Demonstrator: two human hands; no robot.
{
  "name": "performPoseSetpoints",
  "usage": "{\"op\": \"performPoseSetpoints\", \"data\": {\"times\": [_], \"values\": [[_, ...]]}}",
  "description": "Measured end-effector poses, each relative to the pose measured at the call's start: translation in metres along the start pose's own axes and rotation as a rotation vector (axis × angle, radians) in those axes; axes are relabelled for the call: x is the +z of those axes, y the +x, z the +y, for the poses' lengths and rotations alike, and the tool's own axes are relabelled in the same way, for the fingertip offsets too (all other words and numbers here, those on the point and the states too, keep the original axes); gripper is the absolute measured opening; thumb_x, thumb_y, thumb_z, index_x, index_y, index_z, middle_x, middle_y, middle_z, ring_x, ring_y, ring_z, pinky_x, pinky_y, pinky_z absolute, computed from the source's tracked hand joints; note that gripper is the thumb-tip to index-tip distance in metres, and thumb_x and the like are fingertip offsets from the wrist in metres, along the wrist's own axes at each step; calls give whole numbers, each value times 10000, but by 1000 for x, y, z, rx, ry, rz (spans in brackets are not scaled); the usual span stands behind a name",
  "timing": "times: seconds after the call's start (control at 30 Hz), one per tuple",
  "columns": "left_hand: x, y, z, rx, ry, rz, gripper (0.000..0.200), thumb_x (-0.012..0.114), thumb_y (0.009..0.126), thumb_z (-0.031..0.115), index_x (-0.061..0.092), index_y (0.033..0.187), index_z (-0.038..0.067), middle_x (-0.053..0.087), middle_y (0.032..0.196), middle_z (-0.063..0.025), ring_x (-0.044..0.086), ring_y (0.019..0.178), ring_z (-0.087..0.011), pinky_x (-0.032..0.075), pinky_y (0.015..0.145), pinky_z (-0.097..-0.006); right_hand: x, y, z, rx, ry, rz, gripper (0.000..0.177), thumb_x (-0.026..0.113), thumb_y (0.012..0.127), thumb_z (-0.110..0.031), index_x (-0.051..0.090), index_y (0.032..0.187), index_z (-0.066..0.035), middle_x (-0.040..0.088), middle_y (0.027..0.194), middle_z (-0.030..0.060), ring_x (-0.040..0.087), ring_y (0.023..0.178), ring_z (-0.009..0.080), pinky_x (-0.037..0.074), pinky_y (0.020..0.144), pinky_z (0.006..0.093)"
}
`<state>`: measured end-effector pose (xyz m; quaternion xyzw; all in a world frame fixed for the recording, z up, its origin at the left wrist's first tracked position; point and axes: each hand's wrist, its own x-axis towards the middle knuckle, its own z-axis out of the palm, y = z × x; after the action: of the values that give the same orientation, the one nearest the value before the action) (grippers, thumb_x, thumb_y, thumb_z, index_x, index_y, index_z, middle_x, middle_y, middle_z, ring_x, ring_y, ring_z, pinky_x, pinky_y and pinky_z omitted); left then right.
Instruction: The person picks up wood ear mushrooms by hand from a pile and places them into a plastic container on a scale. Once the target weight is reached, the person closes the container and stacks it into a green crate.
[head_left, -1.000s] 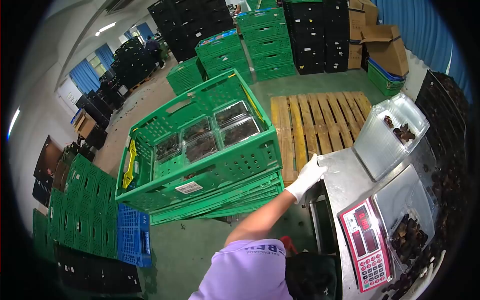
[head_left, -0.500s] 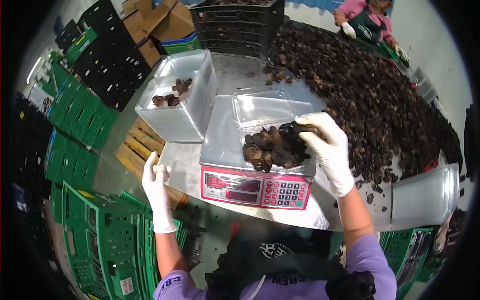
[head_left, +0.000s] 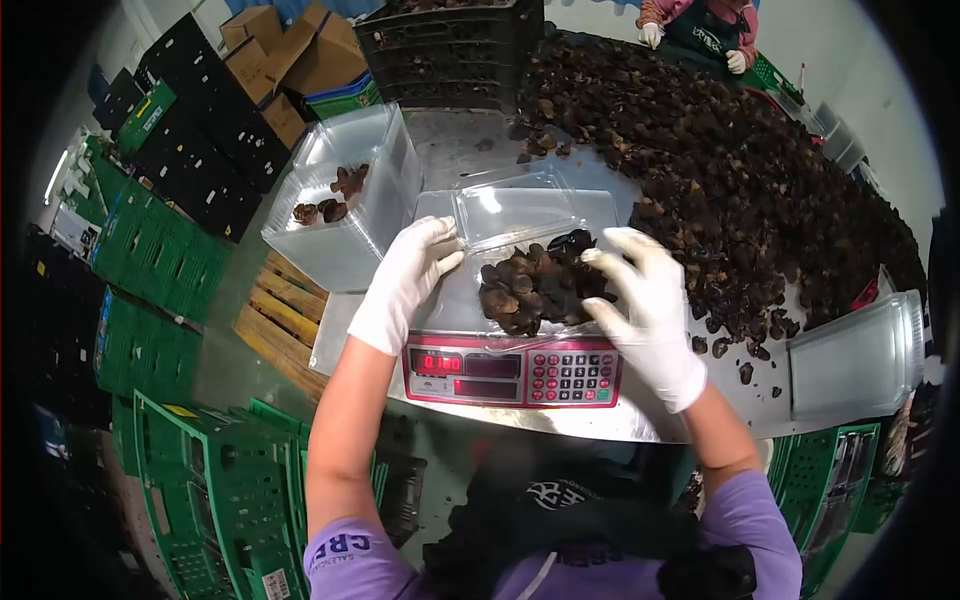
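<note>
A clear plastic clamshell box (head_left: 515,215) sits with its lid raised on a red-fronted digital scale (head_left: 400,368). Dark brown wood ear mushrooms (head_left: 535,290) lie heaped in it. My left hand (head_left: 408,280), in a white glove, is at the box's left side, thumb and fingers apart and nothing in them. On the other side, my gloved right hand (head_left: 645,310) spreads its fingers at the right edge of the heap, fingertips close over the mushrooms. Red digits glow on the scale's display.
Stacked clear boxes (head_left: 345,240) stand left of the scale, a few mushrooms on top. A large mushroom pile (head_left: 700,150) covers the right side; more clear boxes (head_left: 855,355) lie there. Green crates (head_left: 225,490) stand below left. Another person (head_left: 700,45) works across the table.
My left hand has come up from beyond the table's left edge to the box. My right hand's fingers have spread from their pinch at the mushrooms.
</note>
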<state>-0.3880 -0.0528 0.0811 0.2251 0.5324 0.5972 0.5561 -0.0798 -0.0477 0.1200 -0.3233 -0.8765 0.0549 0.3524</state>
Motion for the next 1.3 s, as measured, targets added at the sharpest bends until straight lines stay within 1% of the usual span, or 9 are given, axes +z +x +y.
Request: {"op": "performPoseSetpoints", "data": {"times": [0.2, 0.3, 0.43, 0.53, 0.67, 0.7, 0.8, 1.07, 1.3], "values": [[18, 25, 0, -38, -243, 19, 329, 567, 958, 199, 477, 1191, -14, 530, 1261, -209, 583, 999, -284, 536, 862, -366, -12, -48, 43, 633, 656, -241, 494, 644, 927, -196, 503, 1364, -17, 655, 962, 69, 648, 768, 143, 510, 691, 269], [11, 20, 0, 150, -261, -101, 408, 565, 977, 249, 487, 1261, -32, 576, 1215, -197, 580, 992, -247, 503, 846, -309, -14, -46, 40, 909, 1219, -357, 519, 588, 976, -223, 437, 1410, 18, 657, 1012, 92, 654, 786, 140, 525, 678, 254], [33, -36, -1, 557, 199, -79, 432, 459, 1027, 389, 665, 1127, 22, 663, 1117, -60, 548, 1103, -179, 372, 1027, -319, 1, -45, 49, 881, 1434, -370, 559, 449, 1037, -402, 432, 1389, 33, 660, 1019, 131, 674, 844, 191, 557, 694, 283], [30, -82, -4, 638, 743, -226, 210, 635, 914, 204, 706, 996, 24, 673, 1083, -103, 535, 1157, -244, 401, 1028, -381, 0, -45, 53, 942, 1579, -373, 551, 401, 1043, -442, 473, 1322, 27, 662, 994, 122, 677, 857, 210, 563, 696, 298], [37, -117, -49, 776, 1354, 225, 638, 774, 805, 203, 491, 1352, 40, 610, 867, -87, 603, 938, -227, 491, 865, -359, 2, -36, 45, 1024, 1379, -336, 313, 521, 1011, -250, 529, 1198, 0, 663, 905, 107, 687, 778, 197, 550, 629, 289], [44, -127, -42, 320, 1129, 142, 664, 756, 832, 257, 465, 1363, -15, 587, 748, -59, 596, 723, -215, 498, 683, -303, 6, -38, 46, 1022, 1382, -346, 313, 521, 1011, -250, 529, 1198, 0, 663, 905, 107, 687, 778, 197, 550, 629, 289], [41, -121, -52, -69, 422, -60, 475, 632, 956, 196, 459, 1370, 41, 586, 752, 8, 505, 615, -59, 402, 536, -202, 14, -39, 46, 1021, 1374, -303, 184, 518, 923, -21, 509, 1106, 1, 648, 868, 107, 672, 700, 181, 552, 601, 273], [29, -148, -95, 215, 24, -254, 682, 496, 985, 63, 119, 1549, 4, 574, 870, -28, 618, 834, -89, 503, 721, -219, 4, -61, 12, 765, 1275, -35, 202, 468, 876, 75, 488, 1059, -8, 476, 764, 8, 506, 622, 94, 440, 556, 223], [6, -224, -42, 257, 12, 306, 418, 531, 939, 61, 528, 1346, -36, 629, 986, -7, 576, 811, -49, 480, 713, -204, 20, -47, -54, 495, 1335, -119, 398, 657, 919, -117, 463, 1247, -1, 577, 874, 33, 601, 738, 125, 507, 669, 243]]}}
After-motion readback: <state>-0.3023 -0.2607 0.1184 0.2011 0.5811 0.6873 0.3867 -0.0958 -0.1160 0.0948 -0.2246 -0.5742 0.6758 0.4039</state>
